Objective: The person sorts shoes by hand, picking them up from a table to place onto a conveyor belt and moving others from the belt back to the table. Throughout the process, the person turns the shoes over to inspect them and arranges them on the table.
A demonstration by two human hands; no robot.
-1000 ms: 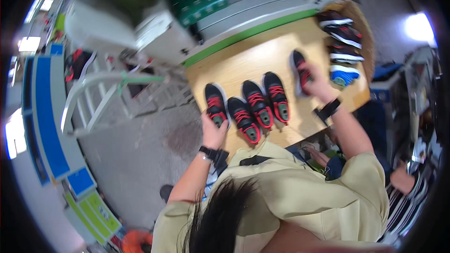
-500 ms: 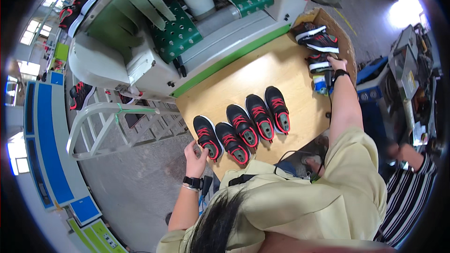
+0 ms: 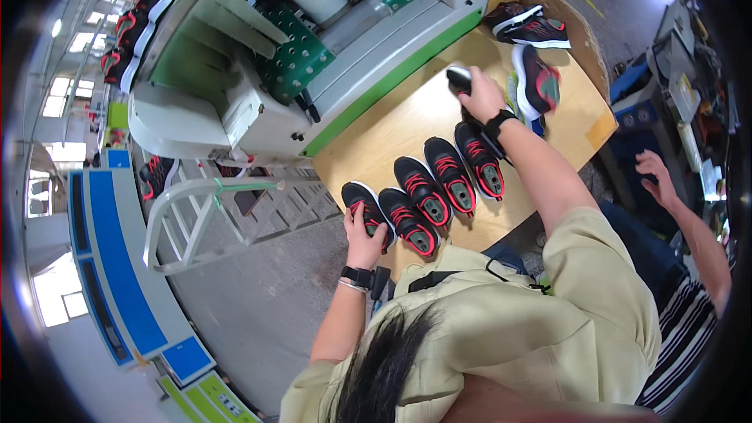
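Note:
Several black sneakers with red laces and red-edged collars stand in a slanting row on the wooden table [image 3: 392,137]. My left hand [image 3: 365,241] has its fingers bent over the side and heel of the leftmost sneaker [image 3: 362,197]. Beyond the row's right end, my right hand [image 3: 483,95] grips another sneaker [image 3: 459,77], mostly hidden behind the hand and somewhat smeared. To the right of that hand, a sneaker [image 3: 529,82] is tipped up and blurred, showing its white sole edge. More sneakers [image 3: 533,27] lie at the table's far right corner.
A grey-white machine with a green perforated belt [image 3: 294,51] borders the table's far side. Cardboard [image 3: 576,23] rims the right corner. A metal rack [image 3: 211,211] stands left, and sneakers [image 3: 141,31] sit on the machine. A co-worker's hand [image 3: 656,178] is raised at right.
My right hand has moved left from the far right corner, bringing a sneaker. A sneaker there has tipped up. My left hand has closed over the leftmost sneaker. The co-worker's hand has risen.

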